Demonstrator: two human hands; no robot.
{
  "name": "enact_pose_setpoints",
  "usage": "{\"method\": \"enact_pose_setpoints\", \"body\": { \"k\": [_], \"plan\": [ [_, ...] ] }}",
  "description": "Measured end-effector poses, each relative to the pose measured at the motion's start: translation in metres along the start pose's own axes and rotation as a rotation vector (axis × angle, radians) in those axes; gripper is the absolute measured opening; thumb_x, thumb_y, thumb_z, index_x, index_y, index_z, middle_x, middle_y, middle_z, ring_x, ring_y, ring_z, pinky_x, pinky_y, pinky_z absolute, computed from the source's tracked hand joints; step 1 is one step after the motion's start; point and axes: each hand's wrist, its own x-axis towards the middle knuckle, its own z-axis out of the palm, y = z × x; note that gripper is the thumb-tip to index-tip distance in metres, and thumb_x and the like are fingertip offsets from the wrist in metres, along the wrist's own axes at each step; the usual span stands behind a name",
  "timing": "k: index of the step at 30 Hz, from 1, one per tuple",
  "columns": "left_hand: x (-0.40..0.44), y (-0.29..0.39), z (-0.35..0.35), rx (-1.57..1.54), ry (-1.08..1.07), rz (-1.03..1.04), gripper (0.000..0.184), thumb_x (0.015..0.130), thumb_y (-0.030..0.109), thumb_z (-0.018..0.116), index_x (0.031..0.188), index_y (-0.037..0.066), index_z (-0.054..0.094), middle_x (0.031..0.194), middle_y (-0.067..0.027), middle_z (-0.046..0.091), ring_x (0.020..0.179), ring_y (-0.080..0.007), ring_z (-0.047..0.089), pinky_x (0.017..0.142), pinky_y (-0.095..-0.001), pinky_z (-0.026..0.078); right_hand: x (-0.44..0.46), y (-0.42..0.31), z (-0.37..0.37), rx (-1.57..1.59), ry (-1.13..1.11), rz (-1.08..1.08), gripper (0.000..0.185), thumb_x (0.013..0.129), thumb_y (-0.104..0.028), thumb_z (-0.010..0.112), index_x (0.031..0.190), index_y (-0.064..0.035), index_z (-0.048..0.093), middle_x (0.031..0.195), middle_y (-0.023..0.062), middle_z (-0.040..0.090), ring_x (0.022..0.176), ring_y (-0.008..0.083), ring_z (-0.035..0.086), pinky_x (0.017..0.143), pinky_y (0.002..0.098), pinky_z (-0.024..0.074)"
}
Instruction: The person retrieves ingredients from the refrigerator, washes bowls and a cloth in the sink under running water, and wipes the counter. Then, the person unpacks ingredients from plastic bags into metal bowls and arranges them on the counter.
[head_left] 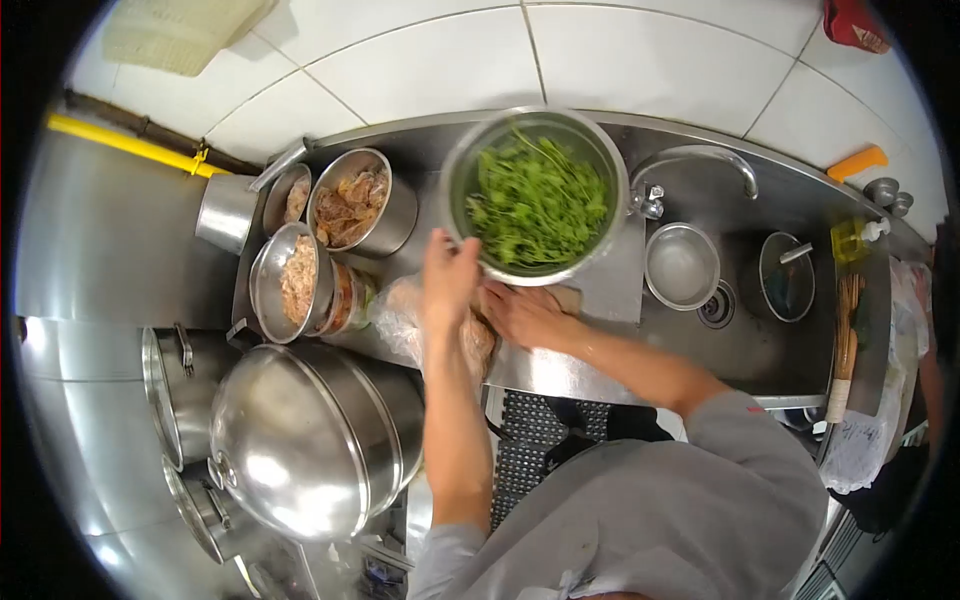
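Observation:
A large metal bowl (452,190) of leafy green herbs (540,200) is on the counter, its rim a little blurred. My left hand (450,275) is at the bowl's lower left rim, its thumb and fingers closed on the edge. Just under the bowl's near rim is my right hand (530,315), with its fingers bent and partly blurred. What it touches is hard to make out. A clear plastic bag (400,315) lies beside my left wrist, and a pinkish-brown lump that looks like meat (478,345) shows between my forearms. A small brown edge (568,298) sticks out beyond my right hand.
To the left stand a metal pot of meat pieces (397,225) and a bowl of pale minced food (298,280). A big domed pot (300,440) is nearer. On the right, the sink (660,345) holds a metal bowl (682,265) and a small pot (785,290) beneath the faucet (720,155).

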Motion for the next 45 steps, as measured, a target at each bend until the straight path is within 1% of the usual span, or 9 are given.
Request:
{"method": "enact_pose_setpoints", "body": {
  "k": [7,9,12,17,20,31,37,41,45],
  "plan": [
    [-0.007,0.069,-0.074,-0.156,0.205,0.154,0.014,0.089,0.010,0.052,0.102,0.005,0.053,0.083,-0.0032,0.062,0.061,-0.0065,0.055,0.045,-0.0193,0.040,0.160,0.034,0.046,0.122,0.267,-0.115,0.046,0.084,-0.034,0.053,0.126,-0.0143,0.055,0.134,0.0086,0.051,0.123,0.0323,0.045,0.104,0.0436,0.0335],
    [-0.010,0.076,-0.069,-0.153,0.270,0.132,0.007,0.090,0.008,0.050,0.096,0.004,0.051,0.075,-0.0017,0.060,0.054,-0.0043,0.050,0.042,-0.0178,0.032,0.176,0.040,0.021,-0.086,-0.032,-0.034,0.051,0.083,-0.033,0.054,0.131,-0.0134,0.053,0.139,0.0122,0.046,0.130,0.0313,0.038,0.110,0.0473,0.0229],
    [0.000,0.045,-0.080,-0.235,0.182,0.163,0.007,0.091,0.008,0.049,0.096,0.004,0.051,0.075,-0.0019,0.059,0.053,-0.0044,0.050,0.042,-0.0188,0.032,0.167,0.063,0.001,0.302,0.063,0.230,0.059,0.086,-0.033,0.050,0.138,-0.0084,0.042,0.143,0.0194,0.039,0.136,0.0355,0.029,0.111,0.0548,0.0120],
    [0.003,-0.007,-0.062,-0.185,0.232,0.021,0.015,0.088,0.013,0.053,0.098,0.003,0.054,0.088,-0.0084,0.063,0.073,-0.0159,0.063,0.060,-0.0270,0.054,0.083,0.063,-0.061,-0.360,-0.046,0.423,0.057,0.088,-0.033,0.047,0.138,-0.0063,0.041,0.146,0.0149,0.033,0.136,0.0292,0.029,0.112,0.0496,0.0154],
    [0.015,-0.032,-0.046,-0.166,0.169,-0.076,0.018,0.087,0.011,0.051,0.101,-0.001,0.052,0.088,-0.0112,0.064,0.075,-0.0190,0.064,0.060,-0.0297,0.055,0.038,0.094,-0.046,-0.278,0.265,0.538,0.054,0.090,-0.031,0.047,0.138,-0.0061,0.040,0.145,0.0148,0.034,0.136,0.0272,0.030,0.111,0.0474,0.0177],
    [0.010,-0.070,-0.008,-0.537,0.042,-0.131,0.044,0.091,0.022,0.059,0.121,-0.004,0.039,0.114,-0.0227,0.055,0.089,-0.0299,0.064,0.077,-0.0376,0.056,-0.129,0.051,-0.058,-0.336,0.341,0.509,0.059,0.081,-0.018,0.056,0.133,0.0049,0.042,0.143,0.0184,0.035,0.135,0.0351,0.029,0.109,0.0486,0.0238],
    [-0.087,-0.061,-0.048,0.683,0.513,0.339,0.079,0.079,0.036,0.071,0.141,0.009,0.031,0.132,-0.0372,0.038,0.122,-0.0469,0.041,0.102,-0.0482,0.036,-0.147,-0.010,-0.050,-0.346,0.213,0.267,0.056,0.080,-0.019,0.057,0.128,0.0072,0.046,0.138,0.0197,0.039,0.131,0.0389,0.032,0.107,0.0509,0.0255],
    [-0.078,-0.095,-0.028,0.745,0.428,0.010,0.107,0.059,0.046,0.082,0.145,0.016,0.026,0.142,-0.0376,0.017,0.130,-0.0519,0.027,0.108,-0.0485,0.028,-0.084,0.026,-0.045,-0.246,0.263,0.099,0.054,0.082,-0.022,0.056,0.126,0.0068,0.048,0.136,0.0196,0.043,0.129,0.0381,0.035,0.107,0.0504,0.0252],
    [-0.072,-0.084,-0.027,0.640,0.383,-0.023,0.109,0.056,0.035,0.083,0.146,0.016,0.024,0.143,-0.0371,0.016,0.131,-0.0508,0.026,0.109,-0.0467,0.028,-0.003,0.075,-0.067,-0.429,0.030,0.325,0.051,0.082,-0.023,0.055,0.125,0.0061,0.050,0.133,0.0181,0.046,0.129,0.0343,0.036,0.108,0.0473,0.0241]
  ]
}}
